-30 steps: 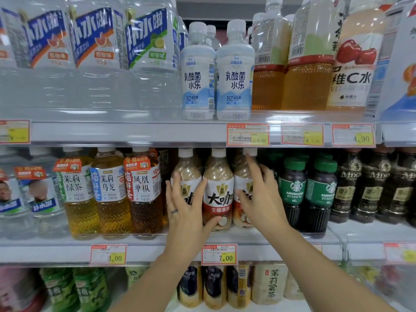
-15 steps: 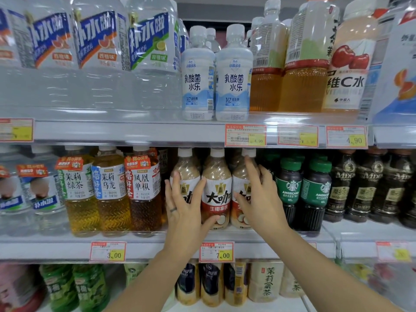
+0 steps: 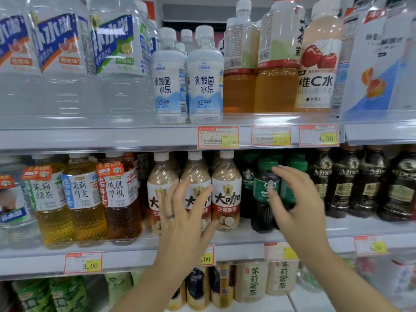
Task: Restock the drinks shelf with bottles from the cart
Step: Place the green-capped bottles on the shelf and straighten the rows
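Centre frame, middle shelf (image 3: 135,255): straightening step, judged. Left hand (image 3: 183,218), fingers spread, fronts the latte bottles (image 3: 226,192). Right hand (image 3: 299,203), loosely curved and empty, hovers at the green-capped bottles (image 3: 263,190), contact blurred. Next move: fetch stock from the unseen cart.

latte bottles (image 3: 226,190): glossy clear plastic | shelf edge (image 3: 112,137): smooth, matt

Pale grey store shelving in tiers: upper shelf edge (image 3: 90,137) across mid-view, lower shelf edge (image 3: 126,258) beneath, both glossy under bright, even light. Red-bordered price tags (image 3: 218,138) clipped along the rails. Behind the top row, a dark band (image 3: 193,21), perhaps a back panel, too blurred to tell.
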### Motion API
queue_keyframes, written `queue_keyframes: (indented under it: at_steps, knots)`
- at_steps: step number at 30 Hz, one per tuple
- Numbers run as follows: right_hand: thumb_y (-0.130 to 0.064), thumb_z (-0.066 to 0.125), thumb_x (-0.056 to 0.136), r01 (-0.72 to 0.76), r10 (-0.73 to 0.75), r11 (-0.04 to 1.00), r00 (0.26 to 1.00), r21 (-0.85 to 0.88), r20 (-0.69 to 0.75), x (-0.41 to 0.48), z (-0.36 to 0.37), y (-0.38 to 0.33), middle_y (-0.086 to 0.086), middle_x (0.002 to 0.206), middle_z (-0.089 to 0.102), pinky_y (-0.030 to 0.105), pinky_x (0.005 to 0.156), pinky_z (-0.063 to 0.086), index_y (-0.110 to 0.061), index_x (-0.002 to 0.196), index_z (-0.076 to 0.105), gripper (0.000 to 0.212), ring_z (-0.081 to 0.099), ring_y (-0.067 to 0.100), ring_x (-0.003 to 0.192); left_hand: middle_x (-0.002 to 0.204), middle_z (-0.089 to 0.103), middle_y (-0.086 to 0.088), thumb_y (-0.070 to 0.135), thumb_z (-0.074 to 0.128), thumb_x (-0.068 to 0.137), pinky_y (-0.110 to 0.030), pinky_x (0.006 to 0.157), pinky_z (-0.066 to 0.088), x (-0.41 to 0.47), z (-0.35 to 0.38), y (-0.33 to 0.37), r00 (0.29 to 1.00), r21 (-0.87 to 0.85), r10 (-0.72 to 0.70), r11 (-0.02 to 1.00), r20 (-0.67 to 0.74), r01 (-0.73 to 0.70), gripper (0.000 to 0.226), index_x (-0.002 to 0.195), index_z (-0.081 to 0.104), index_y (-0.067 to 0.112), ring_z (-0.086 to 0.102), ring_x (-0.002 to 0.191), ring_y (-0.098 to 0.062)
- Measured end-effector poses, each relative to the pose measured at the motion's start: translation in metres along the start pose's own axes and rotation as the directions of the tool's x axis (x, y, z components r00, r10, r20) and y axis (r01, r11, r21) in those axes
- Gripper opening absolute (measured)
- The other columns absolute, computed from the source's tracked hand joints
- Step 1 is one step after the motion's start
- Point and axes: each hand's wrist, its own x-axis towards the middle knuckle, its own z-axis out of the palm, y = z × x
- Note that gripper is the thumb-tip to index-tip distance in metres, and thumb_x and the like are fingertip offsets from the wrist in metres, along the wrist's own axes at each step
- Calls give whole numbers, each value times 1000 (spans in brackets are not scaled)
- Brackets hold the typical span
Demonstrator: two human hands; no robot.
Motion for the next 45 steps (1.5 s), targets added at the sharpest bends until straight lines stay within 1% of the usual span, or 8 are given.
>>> queue_keyframes:
  at_steps: [5,11,15,23,30,37,42,45]
  knots:
    - [-11,67,83,-344,354,932,931,114,-83,-3,-19,46,-7,117,43,34,97,42,-21,129,46,52,45,9,109,137,38,11,41,51,90,-25,85,50,25,4,61,981,-277,60,961,187,-6,47,134,39,33,57,102,-7]
    - [-20,74,76,-436,409,877,898,203,161,-8,-9,80,-7,124,55,40,97,47,-25,133,43,65,53,10,115,155,8,12,36,55,91,-18,104,24,51,41,112,935,-465,-114,843,337,270,75,147,5,37,18,141,-7]
    - [-17,76,76,-426,392,864,904,268,173,-6,-14,83,-9,119,57,19,91,47,-29,127,44,61,55,4,110,156,10,6,31,57,91,-17,100,25,61,53,127,929,-478,-229,806,292,349,84,147,-5,35,19,141,-12]
    - [-14,73,78,-302,292,885,953,354,84,0,-63,108,-8,126,52,35,101,45,-31,131,39,65,52,9,119,154,14,2,24,57,92,-22,72,44,60,65,140,936,-412,-311,840,165,352,86,135,-15,45,47,120,-20]
    - [-30,71,77,-323,308,891,946,318,98,-3,-77,125,-7,131,50,45,105,40,-33,133,37,66,46,10,125,151,21,3,22,59,90,-10,67,40,46,59,138,963,-404,-264,876,56,263,86,136,-8,51,41,100,6]
    - [-14,75,76,-273,253,907,962,320,102,-1,-76,120,-22,122,48,6,95,36,-36,126,37,66,44,-9,116,142,39,-11,30,66,83,-39,64,55,45,57,126,961,-122,-277,954,-13,274,83,145,11,32,54,109,-28]
    - [-13,74,77,-293,273,890,956,349,106,-3,-75,122,-15,123,51,7,91,39,-35,126,39,64,48,-4,115,138,37,-17,30,70,79,-51,89,46,48,62,118,962,56,-266,962,-56,269,78,142,26,22,47,115,-40]
    - [-13,73,77,-325,309,870,945,372,102,-1,-75,124,-14,122,51,1,86,37,-39,123,37,63,48,-11,111,136,37,-14,29,63,81,-45,95,39,50,57,128,991,189,-18,981,-129,43,61,136,41,17,43,118,-32]
